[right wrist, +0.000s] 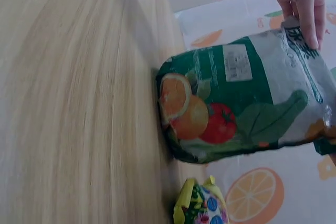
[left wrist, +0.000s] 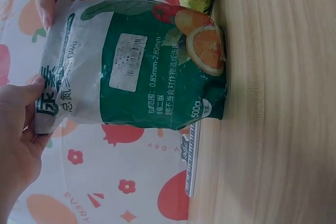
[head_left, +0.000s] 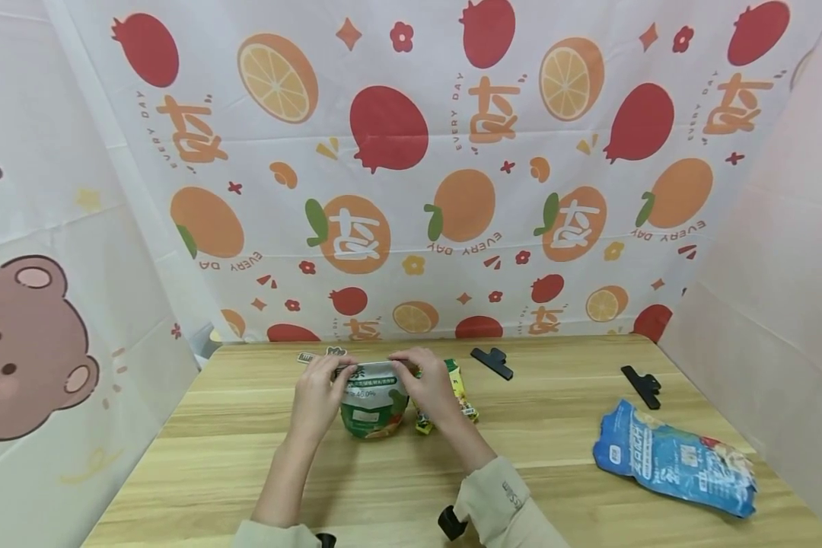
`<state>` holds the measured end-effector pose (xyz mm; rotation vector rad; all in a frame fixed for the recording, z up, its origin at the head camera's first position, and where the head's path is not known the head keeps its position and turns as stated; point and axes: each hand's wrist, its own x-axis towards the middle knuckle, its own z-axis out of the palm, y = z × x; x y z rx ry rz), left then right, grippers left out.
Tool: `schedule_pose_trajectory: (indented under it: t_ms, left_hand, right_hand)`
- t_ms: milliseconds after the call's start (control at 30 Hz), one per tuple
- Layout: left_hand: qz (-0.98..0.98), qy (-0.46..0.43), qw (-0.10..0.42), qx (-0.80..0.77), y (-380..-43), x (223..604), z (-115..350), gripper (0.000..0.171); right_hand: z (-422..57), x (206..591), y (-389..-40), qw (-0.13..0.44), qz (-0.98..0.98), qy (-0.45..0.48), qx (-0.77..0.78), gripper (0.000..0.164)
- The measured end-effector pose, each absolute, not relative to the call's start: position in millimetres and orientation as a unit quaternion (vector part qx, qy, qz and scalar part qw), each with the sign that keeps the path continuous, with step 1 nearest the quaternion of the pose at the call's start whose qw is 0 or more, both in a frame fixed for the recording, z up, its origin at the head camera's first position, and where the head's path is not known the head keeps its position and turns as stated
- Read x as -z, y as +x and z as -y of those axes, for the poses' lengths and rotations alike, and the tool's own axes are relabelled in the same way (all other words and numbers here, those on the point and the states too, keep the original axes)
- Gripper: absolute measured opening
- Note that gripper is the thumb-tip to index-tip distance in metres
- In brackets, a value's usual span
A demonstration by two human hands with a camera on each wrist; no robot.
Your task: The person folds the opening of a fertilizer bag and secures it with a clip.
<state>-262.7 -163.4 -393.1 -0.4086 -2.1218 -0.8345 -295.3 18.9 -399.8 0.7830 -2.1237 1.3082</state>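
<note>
Green and white, the big bag point(head_left: 375, 411) stands up on the desk point(head_left: 219, 457), right in front of me. Looking down, I see my left grip point(head_left: 318, 392) pinching one top corner and my right grip point(head_left: 428, 384) pinching the other. I think I hold both ends to make the top edge straight. A yellow bag point(head_left: 462, 392) is just beside it, partly hidden by my right grip. One black clip point(head_left: 493, 363) lies near the back, and another clip point(head_left: 641, 386) lies near the blue bag point(head_left: 678, 460), maybe to give me room.

From my left wrist, my left grip squeezes its corner from the front and the back, perhaps because the edge is thin. The bottom touches the desk, so I guess the desk takes most of the weight.

From my right wrist, I see my left grip on its corner. The bottom is fat and the top is flat, which may help it stand.
</note>
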Motion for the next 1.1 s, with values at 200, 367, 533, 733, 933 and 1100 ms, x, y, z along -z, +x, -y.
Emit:
schedule_pose_trajectory:
  t_ms: [200,367,533,733,933,1100]
  left_hand:
    - [0.855,-0.163,0.367,0.330,-261.9,388.8,165.6,0.009]
    - [0.877,-0.178,0.276,0.350,-265.1,376.7,178.4,0.011]
    - [0.839,-0.144,0.191,0.489,-282.9,374.1,202.9,0.036]
    - [0.848,-0.061,0.194,0.488,-312.5,395.3,225.8,0.039]
    - [0.933,-0.055,0.131,0.332,-334.2,419.9,235.7,0.041]
    - [0.970,-0.061,0.060,0.228,-343.5,430.0,234.0,0.058]
  right_hand:
    - [-14.8,396.7,-295.1,0.272,0.791,0.269,-0.478,0.009]
    - [-13.4,396.3,-296.3,0.278,0.795,0.258,-0.474,0.008]
    - [-12.5,396.4,-295.3,0.275,0.791,0.260,-0.481,0.008]
    - [-12.4,395.3,-293.3,0.278,0.785,0.260,-0.490,0.006]
    - [-13.0,396.0,-293.8,0.268,0.789,0.258,-0.488,0.007]
    - [-14.1,396.7,-295.1,0.271,0.791,0.261,-0.483,0.006]
